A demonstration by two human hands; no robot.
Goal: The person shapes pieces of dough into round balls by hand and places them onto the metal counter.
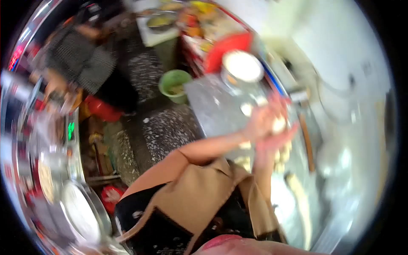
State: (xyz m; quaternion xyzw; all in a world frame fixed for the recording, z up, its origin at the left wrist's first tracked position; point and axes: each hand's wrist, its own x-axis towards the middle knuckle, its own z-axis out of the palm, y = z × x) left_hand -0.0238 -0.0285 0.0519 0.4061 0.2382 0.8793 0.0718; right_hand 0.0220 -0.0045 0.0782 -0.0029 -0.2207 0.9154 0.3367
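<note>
A small pale lump of dough [279,124] shows between my two hands, which are blurred by motion. My left hand [260,120] bends round it from the left and above, and my right hand [277,141] supports it from below with its fingers fairly straight. Under and beside my hands, several pale dough pieces [280,158] lie on the metal worktop [208,100]. A long dough roll [302,208] rests further down on the right. To the right of my hands is a brown wooden stick [307,142].
A round container with white contents [243,66] stands at the worktop's far end, beside a red basin [229,46]. A green bucket [175,86] is on the floor to the left. Another person [80,59] is at the upper left, near a counter with a large pan [80,212].
</note>
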